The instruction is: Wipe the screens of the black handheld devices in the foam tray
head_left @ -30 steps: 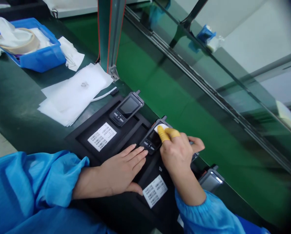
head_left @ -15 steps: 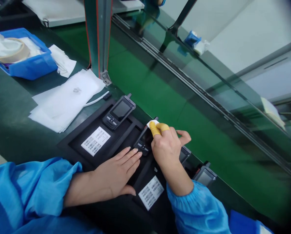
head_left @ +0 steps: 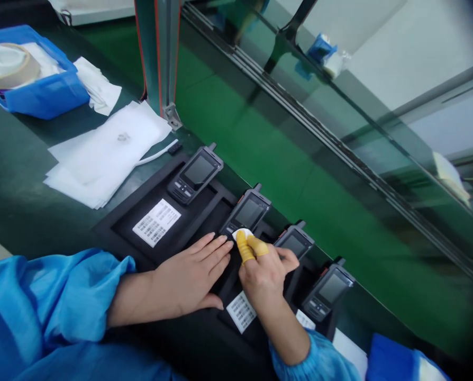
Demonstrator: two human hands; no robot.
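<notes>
My left hand (head_left: 192, 275) lies flat, fingers stretched out, its fingertips at the lower end of a black handheld radio (head_left: 247, 210) with a small screen. Two fingers of my right hand (head_left: 262, 270) wear yellow finger cots and press a small white wiping cloth (head_left: 242, 233) on the keys of that radio. The radio sits in a black foam tray (head_left: 119, 225). Other radios of the same kind rest in the tray, one (head_left: 196, 173) to the left and two to the right. White barcode labels (head_left: 157, 222) lie in the tray's recesses.
A stack of white sheets (head_left: 109, 153) lies left of the tray, near a white cable (head_left: 157, 153). Behind it stands a blue bin (head_left: 49, 92) with tape and cloths. A metal post (head_left: 167, 63) rises at the table's far edge. Something blue (head_left: 391, 357) lies at lower right.
My right hand has slid the cloth from the upper end of the radio down to its keys, uncovering the screen. The left hand stays in place. The view has shifted slightly.
</notes>
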